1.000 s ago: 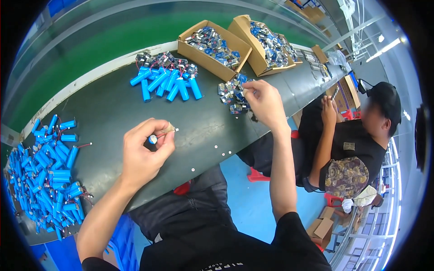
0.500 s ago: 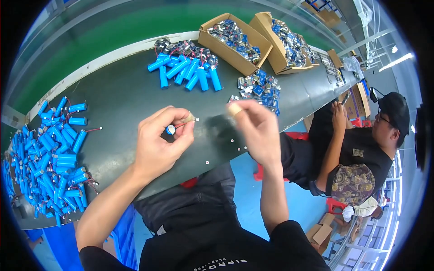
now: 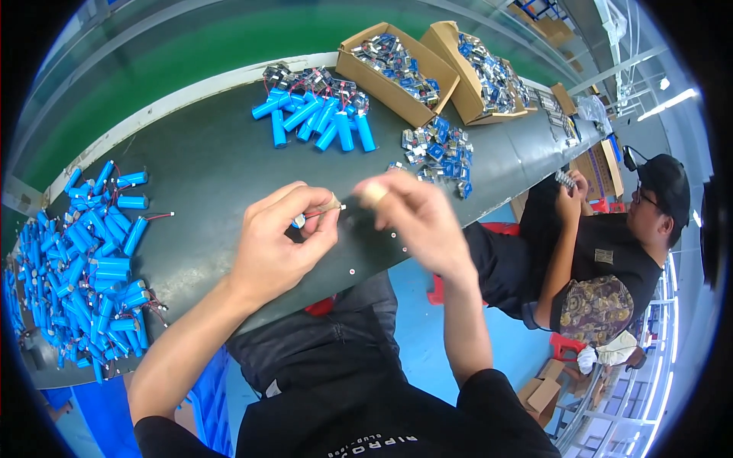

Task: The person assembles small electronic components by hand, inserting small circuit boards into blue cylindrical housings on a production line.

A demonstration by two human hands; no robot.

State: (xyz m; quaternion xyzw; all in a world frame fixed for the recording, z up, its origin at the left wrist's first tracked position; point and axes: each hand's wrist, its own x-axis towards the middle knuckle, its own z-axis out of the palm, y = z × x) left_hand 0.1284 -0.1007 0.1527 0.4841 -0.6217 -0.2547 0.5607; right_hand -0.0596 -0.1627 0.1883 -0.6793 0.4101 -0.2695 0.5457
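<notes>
Dark bench (image 3: 198,191) crosses the head view obliquely, a pale rim along its far side, blue floor past the near edge. Left hand (image 3: 279,240): fingers pinched together on a blue cell (image 3: 298,221), held above the bench, its red lead and white connector (image 3: 343,207) projecting toward the right hand (image 3: 424,221). Right hand: fingers loosely curled, motion-blurred; cannot tell whether the tips meet or hold anything. Step in hand, by judgement: handling the cell's lead, left steadying, right alongside. Next move probably calls for a firm left pinch with the connector tip exposed and precise right fingertips. Margins: a heap of blue cells (image 3: 84,267) takes up the left end; cells joined to boards (image 3: 313,114) lie at the far rim; loose boards (image 3: 439,149) sit just beyond the right hand, in front of two cardboard boxes (image 3: 382,84). Widest bare stretch lies between heap and left hand. Small white bits (image 3: 352,272) lie close to the near edge. Seated co-worker (image 3: 603,252) at right, apart from both hands.
</notes>
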